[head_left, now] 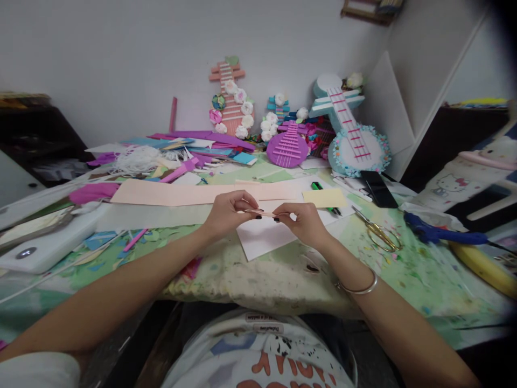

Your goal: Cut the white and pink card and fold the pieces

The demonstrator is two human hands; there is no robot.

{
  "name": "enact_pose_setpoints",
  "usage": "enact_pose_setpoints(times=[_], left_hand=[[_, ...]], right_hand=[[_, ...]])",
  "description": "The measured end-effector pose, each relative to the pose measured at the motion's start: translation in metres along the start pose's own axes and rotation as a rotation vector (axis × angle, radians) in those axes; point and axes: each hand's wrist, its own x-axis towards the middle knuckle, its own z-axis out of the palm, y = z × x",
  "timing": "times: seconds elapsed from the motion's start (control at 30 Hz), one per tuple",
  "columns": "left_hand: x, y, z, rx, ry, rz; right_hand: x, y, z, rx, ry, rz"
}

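Observation:
Between my two hands is a narrow, light pink paper strip point(265, 214), held level above the table. My left hand point(231, 212) pinches its left end between thumb and fingers. At the other end, my right hand point(304, 220) grips it the same way. Beneath them lies a white paper sheet point(262, 240), tilted on the tabletop. Just behind my hands stretches a long pale peach paper strip point(173, 194). A small yellow paper piece point(323, 198) rests beyond my right hand, partly over a green marker point(316, 186).
Gold-handled scissors point(382, 235), a black phone point(378, 188) and a blue glue gun point(440, 231) lie to the right. Decorated paper instruments, including a purple one point(287, 148) and a light blue one point(355, 143), stand at the back. Paper scraps point(194, 143) pile up at back left.

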Motion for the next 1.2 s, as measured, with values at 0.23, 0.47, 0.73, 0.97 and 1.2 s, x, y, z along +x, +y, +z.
enact_pose_setpoints(times=[0.23, 0.47, 0.73, 0.97, 1.2], left_hand=[[-0.004, 0.005, 0.002, 0.054, 0.027, 0.186], [-0.005, 0.006, -0.002, -0.002, -0.006, 0.157], [0.004, -0.004, -0.01, -0.091, -0.013, 0.129], [0.035, -0.045, -0.033, 0.5, -0.016, 0.209], [0.048, -0.066, -0.037, 0.702, -0.207, 0.271]], right_hand=[[-0.001, 0.007, 0.002, -0.041, 0.109, -0.082], [-0.002, 0.007, 0.001, -0.022, 0.126, -0.043], [0.004, 0.006, -0.006, 0.404, -0.005, 0.249], [0.014, 0.041, -0.008, 0.863, 0.227, 0.651], [0.019, 0.071, -0.004, 0.758, 0.273, 0.526]])
